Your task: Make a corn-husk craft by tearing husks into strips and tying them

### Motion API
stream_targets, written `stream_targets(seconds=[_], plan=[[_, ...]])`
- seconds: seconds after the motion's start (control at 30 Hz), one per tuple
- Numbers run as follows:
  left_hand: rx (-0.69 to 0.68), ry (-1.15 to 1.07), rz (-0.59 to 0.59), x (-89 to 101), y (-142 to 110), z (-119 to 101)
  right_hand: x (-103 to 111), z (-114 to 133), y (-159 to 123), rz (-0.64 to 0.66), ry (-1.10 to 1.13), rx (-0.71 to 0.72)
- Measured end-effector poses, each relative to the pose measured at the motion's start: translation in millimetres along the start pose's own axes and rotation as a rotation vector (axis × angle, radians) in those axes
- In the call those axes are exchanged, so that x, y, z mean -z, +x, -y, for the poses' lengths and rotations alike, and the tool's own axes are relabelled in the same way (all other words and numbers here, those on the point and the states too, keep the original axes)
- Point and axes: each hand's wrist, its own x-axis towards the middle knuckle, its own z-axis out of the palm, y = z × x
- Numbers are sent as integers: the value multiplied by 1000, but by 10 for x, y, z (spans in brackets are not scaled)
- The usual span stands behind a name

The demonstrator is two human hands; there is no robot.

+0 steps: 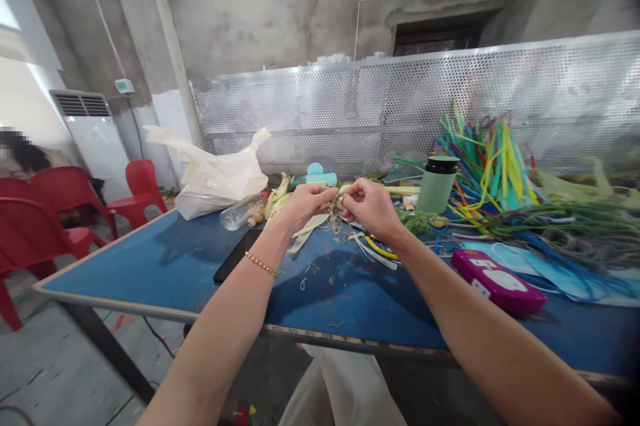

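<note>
Over the blue table (165, 279), my left hand (306, 205) and my right hand (371, 209) meet, fingertips pinched close together. Between them is a small bundle of dry, greenish-brown plant strands (336, 213), its loose ends hanging down. Both hands are closed on it; the fingers partly cover it. Pale husk-like leaves (277, 199) lie behind and beside my left hand. White and yellow strips (380, 249) rest below my right hand. Small shreds (313, 269) are scattered on the tabletop nearer to me.
A white plastic bag (220, 176), a clear bottle (239, 214) and a dark tablet-like slab (237, 256) lie to the left. On the right are a green tumbler (437, 186), coloured strips (493, 166), green cords (565, 219) and a magenta power strip (497, 283). Perforated metal panel (310, 106) stands behind.
</note>
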Motion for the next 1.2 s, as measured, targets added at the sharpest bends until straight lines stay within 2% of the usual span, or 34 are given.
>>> stream_targets(seconds=[0.13,0.23,0.53,0.77,1.07,1.2], plan=[[-14,124,-69,-8,-20,-1,3,-11,-2,1,-16,3],[-29,138,-110,-41,-43,-39,13,-35,9,24,-27,19],[-94,130,-91,-81,-54,-41,48,-45,31,61,-314,163],[-156,151,-105,-69,-27,-5,43,-39,46,24,-320,179],[-201,182,-227,-100,8,82,30,45,11,22,-379,187],[-217,174,-241,-97,23,109,38,88,2,34,-407,198]])
